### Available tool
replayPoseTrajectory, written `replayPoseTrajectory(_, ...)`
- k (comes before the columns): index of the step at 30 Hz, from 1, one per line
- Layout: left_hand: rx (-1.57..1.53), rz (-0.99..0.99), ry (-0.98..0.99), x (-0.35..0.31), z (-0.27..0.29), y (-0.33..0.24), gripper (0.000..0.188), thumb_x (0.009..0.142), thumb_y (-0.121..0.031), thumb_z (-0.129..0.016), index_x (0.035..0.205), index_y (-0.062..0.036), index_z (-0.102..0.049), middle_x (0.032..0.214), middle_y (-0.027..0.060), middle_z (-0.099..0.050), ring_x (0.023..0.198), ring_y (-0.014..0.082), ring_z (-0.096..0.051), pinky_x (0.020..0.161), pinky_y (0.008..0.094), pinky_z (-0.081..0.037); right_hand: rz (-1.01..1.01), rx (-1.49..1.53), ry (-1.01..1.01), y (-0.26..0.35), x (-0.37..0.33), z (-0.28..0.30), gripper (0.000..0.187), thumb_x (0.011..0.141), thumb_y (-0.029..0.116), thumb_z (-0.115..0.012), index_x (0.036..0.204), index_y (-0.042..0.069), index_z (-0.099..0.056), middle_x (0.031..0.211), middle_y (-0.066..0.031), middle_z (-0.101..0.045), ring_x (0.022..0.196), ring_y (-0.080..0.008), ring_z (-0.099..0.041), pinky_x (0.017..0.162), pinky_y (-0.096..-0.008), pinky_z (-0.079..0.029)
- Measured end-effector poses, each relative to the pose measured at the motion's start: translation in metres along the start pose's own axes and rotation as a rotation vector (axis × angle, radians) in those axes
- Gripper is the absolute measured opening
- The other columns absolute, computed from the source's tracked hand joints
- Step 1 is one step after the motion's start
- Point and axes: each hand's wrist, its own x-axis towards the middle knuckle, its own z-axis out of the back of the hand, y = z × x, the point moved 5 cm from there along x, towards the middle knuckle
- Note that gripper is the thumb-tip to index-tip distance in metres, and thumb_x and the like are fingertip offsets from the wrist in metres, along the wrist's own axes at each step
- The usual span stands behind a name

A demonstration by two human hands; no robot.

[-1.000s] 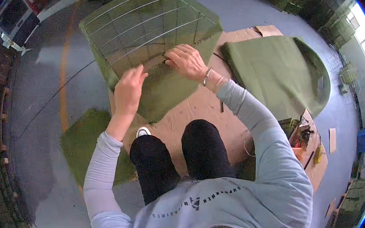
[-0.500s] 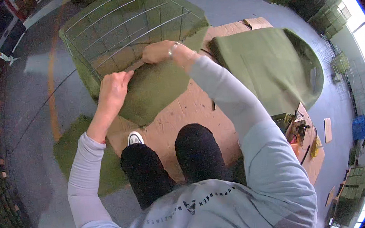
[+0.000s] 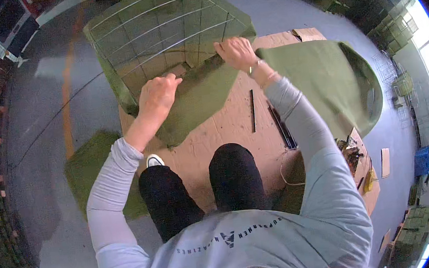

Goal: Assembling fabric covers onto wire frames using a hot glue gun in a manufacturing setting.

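Observation:
In front of me stands a wire mesh frame (image 3: 159, 21) wrapped around its sides in green fabric (image 3: 198, 106). A flap of this fabric hangs down toward me over the cardboard. At the flap's upper edge, left of its middle, my left hand (image 3: 158, 95) is closed in a pinch. My right hand (image 3: 238, 53) grips the same edge near the frame's right corner, its thumb and fingers bent around the fabric. Exactly what lies under the fingertips is hidden.
A sheet of brown cardboard (image 3: 213, 126) lies under the work, with dark thin strips (image 3: 253, 111) on it. To the right rests a large green cover (image 3: 314, 80), and tools (image 3: 353, 155) lie below it. Another green fabric piece (image 3: 94, 166) is on the floor to the left.
My right hand has slid right along the fabric edge to the frame's corner. My left hand has shifted right as well, and the hands are farther apart.

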Motion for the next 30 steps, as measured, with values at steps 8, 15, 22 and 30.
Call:
replayPoseTrajectory(8, -0.140, 0.004, 0.017, 0.003, 0.001, 0.014, 0.030, 0.088, -0.024, -0.055, 0.070, 0.0003, -0.056, 0.063, 0.0239, -0.056, 0.063, 0.0402, -0.058, 0.054, 0.0457, -0.046, 0.096, 0.229, 0.138, -0.016, 0.028, -0.009, 0.038, 0.090, 0.036, -0.045, 0.087, 0.003, -0.065, 0.090, -0.0156, -0.065, 0.084, -0.0357, -0.061, 0.076, -0.0406, -0.049)
replayPoseTrajectory(15, -0.195, 0.030, 0.035, 0.000, 0.003, 0.009, 0.026, 0.088, -0.023, -0.055, 0.075, -0.0009, -0.058, 0.064, 0.0244, -0.055, 0.063, 0.0418, -0.056, 0.054, 0.0470, -0.043, 0.380, 0.344, -0.178, -0.047, -0.027, 0.022, 0.024, 0.078, 0.002, -0.055, 0.101, 0.001, -0.062, 0.101, -0.0142, -0.063, 0.096, -0.0315, -0.058, 0.086, -0.0372, -0.047)
replayPoseTrajectory(22, -0.235, 0.022, 0.040, 0.001, 0.006, 0.011, 0.031, 0.087, -0.023, -0.057, 0.068, 0.0012, -0.057, 0.065, 0.0246, -0.057, 0.066, 0.0410, -0.058, 0.056, 0.0457, -0.046, 0.679, -0.047, 0.027, -0.051, -0.009, 0.003, 0.031, 0.078, 0.005, -0.053, 0.109, 0.010, -0.058, 0.106, -0.0105, -0.061, 0.101, -0.0294, -0.057, 0.089, -0.0362, -0.046)
replayPoseTrajectory(30, -0.237, 0.051, 0.052, 0.005, 0.002, 0.017, 0.032, 0.088, -0.025, -0.055, 0.069, 0.0016, -0.057, 0.067, 0.0250, -0.057, 0.067, 0.0420, -0.057, 0.058, 0.0466, -0.046, 0.634, 0.387, -0.056, -0.007, -0.003, 0.008, 0.019, 0.079, 0.010, -0.056, 0.097, 0.007, -0.060, 0.091, -0.0144, -0.064, 0.083, -0.0338, -0.061, 0.072, -0.0395, -0.050)
